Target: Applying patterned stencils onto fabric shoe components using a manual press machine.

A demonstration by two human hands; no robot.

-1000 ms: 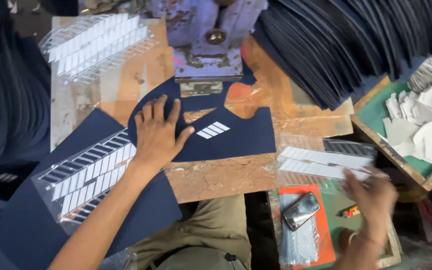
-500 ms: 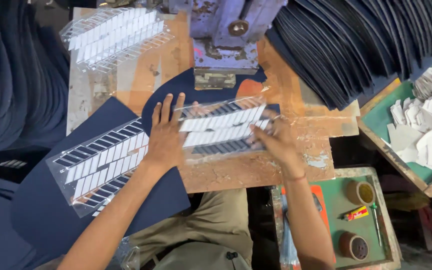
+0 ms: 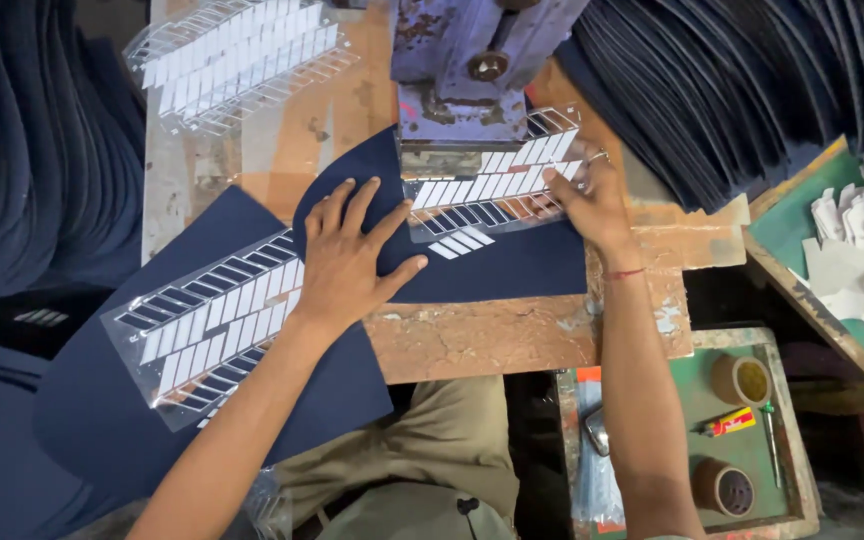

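head | transfer sheet [image 3: 487, 195] long axis left-right, slightly tilted | right hand [image 3: 587, 200] grips it

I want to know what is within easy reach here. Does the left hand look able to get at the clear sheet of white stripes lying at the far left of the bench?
Probably yes. The left hand rests flat on the navy fabric piece, holding nothing, and the clear sheet of white stripes lies uncovered beyond it on the wooden bench, with nothing between.
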